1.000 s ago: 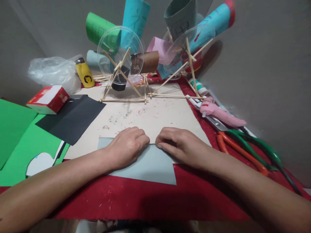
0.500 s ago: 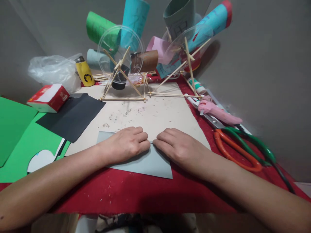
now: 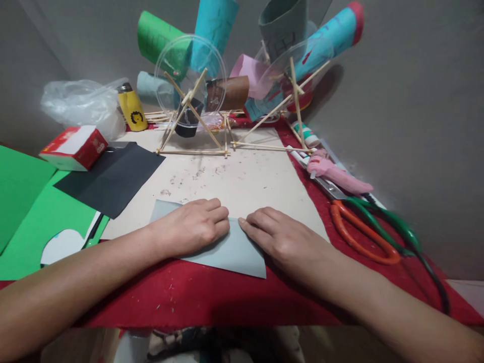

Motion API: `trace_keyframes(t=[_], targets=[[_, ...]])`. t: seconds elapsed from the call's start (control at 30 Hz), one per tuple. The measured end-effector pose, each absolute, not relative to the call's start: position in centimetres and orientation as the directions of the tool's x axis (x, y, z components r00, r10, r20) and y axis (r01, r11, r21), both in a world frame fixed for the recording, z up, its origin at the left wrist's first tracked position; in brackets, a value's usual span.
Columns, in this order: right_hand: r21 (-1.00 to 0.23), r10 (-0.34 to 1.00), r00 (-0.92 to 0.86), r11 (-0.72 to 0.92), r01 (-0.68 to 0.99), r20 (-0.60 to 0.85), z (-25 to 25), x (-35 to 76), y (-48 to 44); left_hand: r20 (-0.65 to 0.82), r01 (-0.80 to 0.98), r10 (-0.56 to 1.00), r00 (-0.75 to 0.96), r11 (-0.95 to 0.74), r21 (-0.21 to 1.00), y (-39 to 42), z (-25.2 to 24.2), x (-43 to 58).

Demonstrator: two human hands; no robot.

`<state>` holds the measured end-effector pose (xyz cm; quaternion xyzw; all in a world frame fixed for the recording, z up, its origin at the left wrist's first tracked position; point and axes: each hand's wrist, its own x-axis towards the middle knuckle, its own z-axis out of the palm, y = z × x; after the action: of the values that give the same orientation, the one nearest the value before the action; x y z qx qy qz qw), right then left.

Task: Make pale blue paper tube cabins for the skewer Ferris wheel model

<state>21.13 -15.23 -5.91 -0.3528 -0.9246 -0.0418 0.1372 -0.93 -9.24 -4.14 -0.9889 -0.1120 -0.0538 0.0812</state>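
Note:
A pale grey-blue sheet of paper [image 3: 242, 254] lies near the front of the table, with a folded edge along its far side. My left hand [image 3: 202, 222] is closed on that edge, its fingers curled and pressed down; the wrist covers part of the sheet. Just to the right, my right hand [image 3: 274, 232] pinches the same edge, thumb stretched along it and fingers bent. A short stretch of paper shows between the two hands. What lies under the fingers is hidden.
Behind the paper, a wheel-like model [image 3: 189, 96] of sticks, clear discs and coloured paper tubes stands on a beige board [image 3: 257, 176]. Scissors [image 3: 363, 237] and a pink glue gun [image 3: 336, 174] lie right. Black paper [image 3: 113, 176], green sheets [image 3: 41, 227] and a red box [image 3: 73, 148] are left.
My right hand has shifted slightly down and right along the folded edge, widening the gap between the hands. My left hand stays nearly in place. The view has tilted a little.

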Motion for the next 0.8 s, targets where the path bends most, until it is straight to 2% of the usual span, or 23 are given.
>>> trace_keyframes(t=[0.13,0.27,0.33,0.43,0.5,0.6,0.63,0.7,0.8], targets=[[0.009,0.639,-0.699,0.736,0.677,0.32,-6.3,20.9,-16.0,0.111,0.267,0.255,0.961,-0.958,-0.105,-9.7,-4.1,-1.2],[0.03,0.663,-0.687,0.713,0.7,0.297,-6.3,20.7,-16.7,0.133,0.322,0.314,0.94,-0.946,-0.043,-10.4,-4.5,-1.6],[0.03,0.68,-0.675,0.698,0.715,0.286,-6.2,20.7,-17.0,0.166,0.336,0.34,0.926,-0.94,0.05,-10.7,-4.6,-2.1],[0.013,0.698,-0.662,0.685,0.728,0.272,-6.0,20.7,-17.1,0.267,0.33,0.405,0.875,-0.9,0.284,-11.1,-4.0,-3.7],[-0.016,0.707,-0.657,0.684,0.729,0.262,-5.9,20.7,-17.0,0.377,0.375,0.521,0.765,-0.838,0.397,-11.1,-3.2,-5.1],[-0.051,0.7,-0.656,0.694,0.718,0.281,-5.9,20.7,-17.0,0.47,0.575,0.735,0.488,-0.676,0.46,-10.9,-2.0,-7.2],[-0.055,0.697,-0.656,0.696,0.716,0.289,-6.0,20.6,-17.0,0.439,0.638,0.796,0.417,-0.6,0.482,-10.7,-1.9,-7.9],[-0.065,0.7,-0.65,0.694,0.717,0.296,-6.1,20.5,-17.1,0.289,0.7,0.891,0.35,-0.453,0.552,-10.2,-2.2,-8.9],[-0.086,0.721,-0.635,0.677,0.731,0.276,-6.1,20.5,-17.2,0.054,0.64,0.935,0.35,-0.28,0.715,-9.6,-3.3,-9.5]])
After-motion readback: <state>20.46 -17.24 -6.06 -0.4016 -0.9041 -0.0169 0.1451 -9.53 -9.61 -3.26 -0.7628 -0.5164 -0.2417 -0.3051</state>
